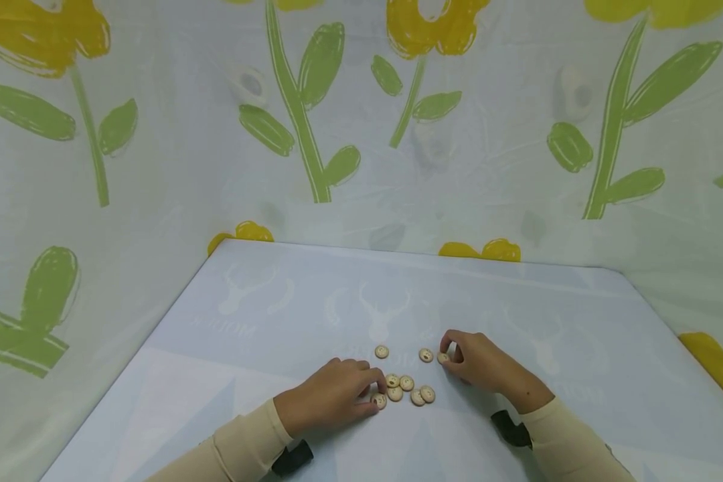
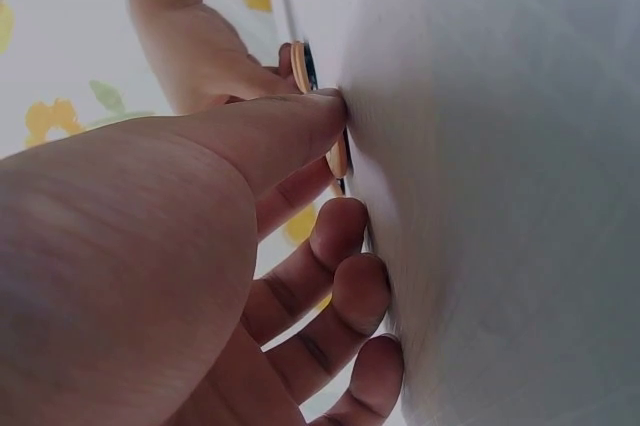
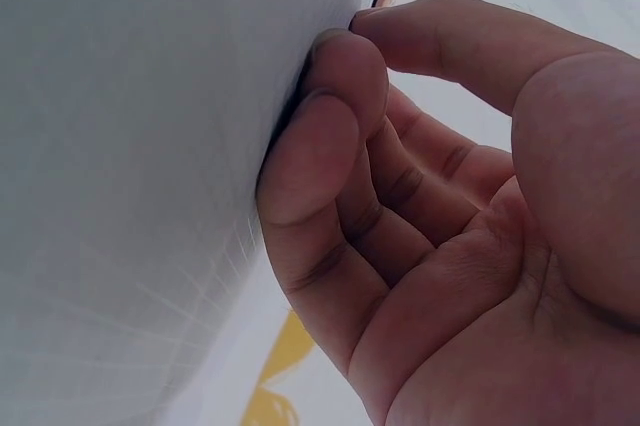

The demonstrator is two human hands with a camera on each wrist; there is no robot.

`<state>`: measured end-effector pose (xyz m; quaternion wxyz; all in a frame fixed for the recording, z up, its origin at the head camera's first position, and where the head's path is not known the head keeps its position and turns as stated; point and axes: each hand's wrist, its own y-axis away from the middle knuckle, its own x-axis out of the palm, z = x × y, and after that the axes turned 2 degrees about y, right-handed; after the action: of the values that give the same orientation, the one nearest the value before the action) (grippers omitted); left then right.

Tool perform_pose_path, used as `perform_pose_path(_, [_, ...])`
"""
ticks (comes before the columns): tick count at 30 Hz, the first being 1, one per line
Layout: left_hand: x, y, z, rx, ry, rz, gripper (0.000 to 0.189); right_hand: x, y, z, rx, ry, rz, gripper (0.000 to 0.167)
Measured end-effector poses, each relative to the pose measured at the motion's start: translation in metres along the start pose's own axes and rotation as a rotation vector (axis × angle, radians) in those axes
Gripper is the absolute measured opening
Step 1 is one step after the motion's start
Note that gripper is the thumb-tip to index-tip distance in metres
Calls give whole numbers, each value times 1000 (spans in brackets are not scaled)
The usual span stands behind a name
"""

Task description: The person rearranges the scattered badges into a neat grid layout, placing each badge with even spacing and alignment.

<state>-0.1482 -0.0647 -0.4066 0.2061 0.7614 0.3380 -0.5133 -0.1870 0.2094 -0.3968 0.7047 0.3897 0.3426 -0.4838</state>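
Observation:
Small round wooden buttons lie on the table. With thumb and index finger at its edges, my left hand (image 1: 335, 393) pinches the nearest-left button (image 1: 379, 402); in the left wrist view that button (image 2: 337, 159) shows edge-on behind the thumb. My right hand (image 1: 484, 363) pinches another button (image 1: 443, 358) at the right end of the back row, its lower fingers curled in towards the table. Beside it is a loose button (image 1: 426, 355), and farther left a single button (image 1: 382, 351). Between the hands sit a cluster of buttons (image 1: 395, 393) and an overlapping pair (image 1: 427, 394).
The pale table (image 1: 229, 361) has faint deer-head prints and a back edge against a hanging curtain (image 1: 494, 147) with yellow flowers and green leaves. The curtain also closes off the left and right sides. Dark camera straps (image 1: 292, 459) sit under both wrists.

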Motion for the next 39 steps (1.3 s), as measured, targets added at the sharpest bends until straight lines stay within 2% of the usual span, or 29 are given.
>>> perform_pose_path(11, [0,1,-1,14,1,-16,19,0,0,0,-2,-1,2,15])
perform_pose_path(29, [0,-1,0,10,-14,-1,20,-2,1,0,-21,-11,15,19])
perform_pose_path(39, [1,-1,1,5,-6,0,19,-4,1,-2,-102,-13,32,18])
